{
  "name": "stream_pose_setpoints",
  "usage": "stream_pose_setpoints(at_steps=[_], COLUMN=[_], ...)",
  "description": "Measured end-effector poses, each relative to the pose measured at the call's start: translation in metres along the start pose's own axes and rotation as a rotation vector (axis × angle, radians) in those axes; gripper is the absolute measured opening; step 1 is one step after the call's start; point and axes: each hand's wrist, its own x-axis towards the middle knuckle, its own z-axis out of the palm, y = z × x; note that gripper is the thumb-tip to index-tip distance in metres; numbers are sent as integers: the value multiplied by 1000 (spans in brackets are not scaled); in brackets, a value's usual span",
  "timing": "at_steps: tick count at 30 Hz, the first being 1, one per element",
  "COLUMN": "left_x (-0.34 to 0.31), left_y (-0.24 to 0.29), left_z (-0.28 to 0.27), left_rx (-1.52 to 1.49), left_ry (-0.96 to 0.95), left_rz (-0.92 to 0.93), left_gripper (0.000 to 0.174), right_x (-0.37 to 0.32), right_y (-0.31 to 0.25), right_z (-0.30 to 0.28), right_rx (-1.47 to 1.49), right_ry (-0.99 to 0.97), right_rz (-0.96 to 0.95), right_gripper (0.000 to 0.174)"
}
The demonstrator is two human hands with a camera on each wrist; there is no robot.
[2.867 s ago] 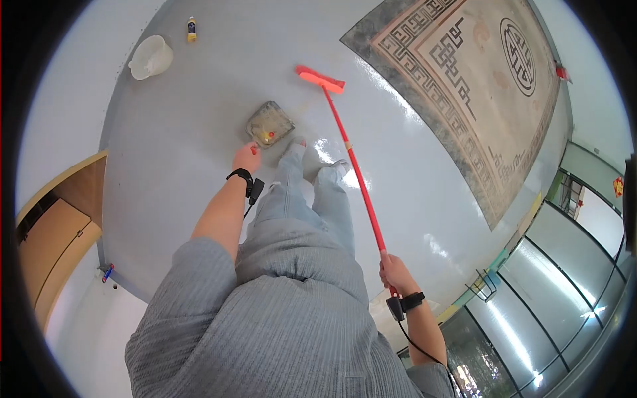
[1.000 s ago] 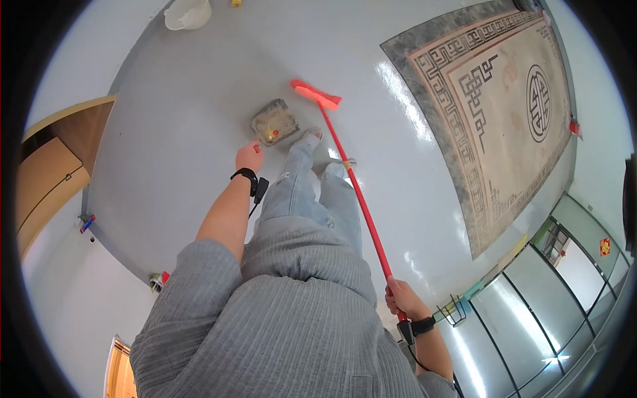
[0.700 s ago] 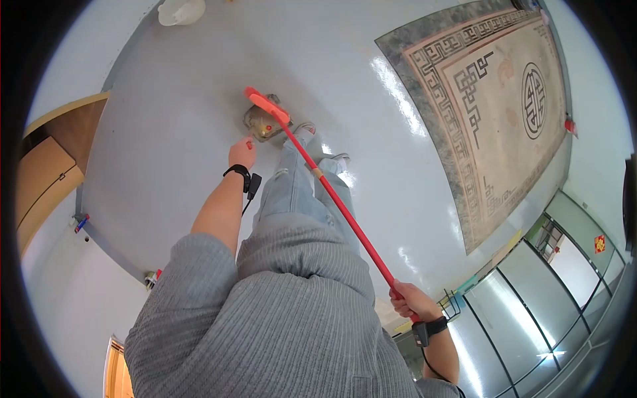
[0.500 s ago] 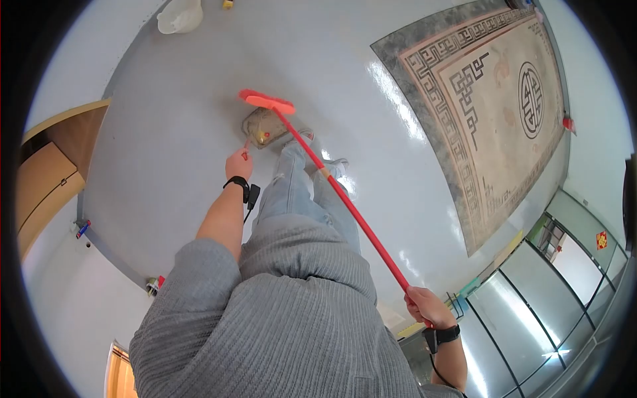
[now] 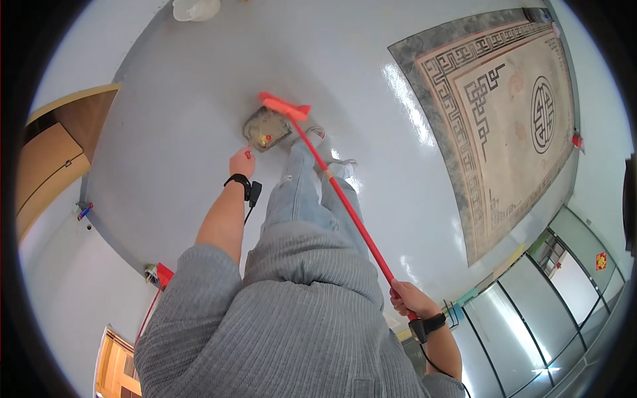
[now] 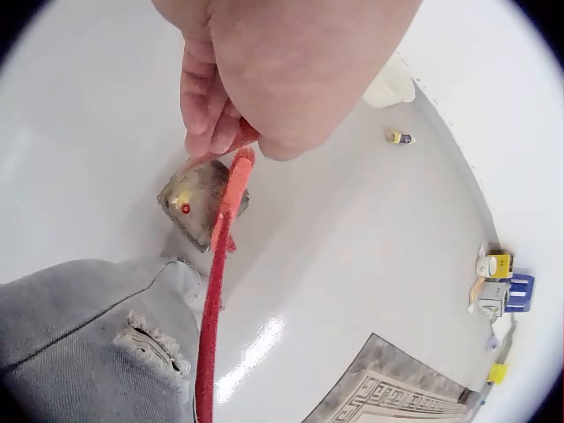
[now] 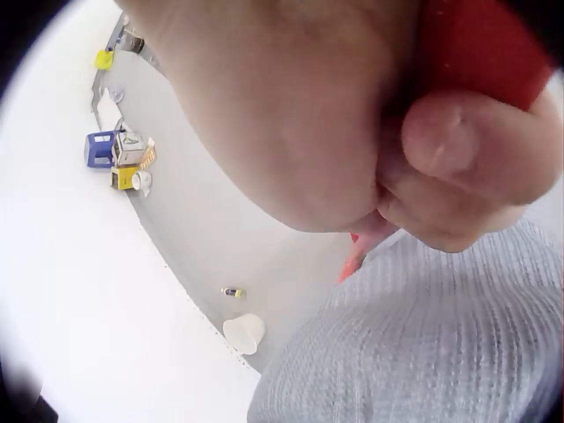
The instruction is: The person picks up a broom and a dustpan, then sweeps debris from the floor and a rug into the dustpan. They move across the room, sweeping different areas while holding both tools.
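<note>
My left hand (image 5: 242, 163) grips the red handle of a dustpan (image 5: 257, 140), whose dirty grey pan stands on the floor before my feet. A small red piece and a yellow piece (image 6: 182, 196) lie in the pan. My right hand (image 5: 413, 302) is curled round the upper end of a long red broom handle (image 5: 358, 225). The orange-red broom head (image 5: 284, 106) overlaps the pan's far right edge in the head view. In the left wrist view, the broom handle (image 6: 211, 326) runs up past a jeans leg to the pan. The right wrist view mostly shows the gripping fingers (image 7: 476, 150).
A patterned floor mat area (image 5: 511, 119) lies to the right on the shiny grey floor. At the left stands a wooden cabinet (image 5: 53, 159). A white bucket (image 5: 196, 9) is by the far wall, near a small bottle (image 7: 233, 292). Boxes (image 7: 129, 148) sit along the wall.
The broom head has moved left from beside the dustpan to its far edge, swinging over it along the way. My left hand has kept its grip on the dustpan. The head view has shifted.
</note>
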Motion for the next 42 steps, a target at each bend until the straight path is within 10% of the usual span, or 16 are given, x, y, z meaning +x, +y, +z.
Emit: stream_pose_setpoints(at_steps=[16, 29, 42], left_x=[-21, -11, 5], left_y=[-13, -10, 10], left_z=[8, 11, 10], left_rx=[8, -36, 32], left_ry=[17, -62, -1], left_rz=[-32, -58, -34], left_gripper=[29, 31, 31], right_x=[-71, -23, -57], right_y=[-6, -11, 35], right_z=[-11, -4, -18], right_rx=[-106, 70, 117], right_ry=[270, -74, 49], right_rz=[-57, 111, -117], right_gripper=[37, 37, 33])
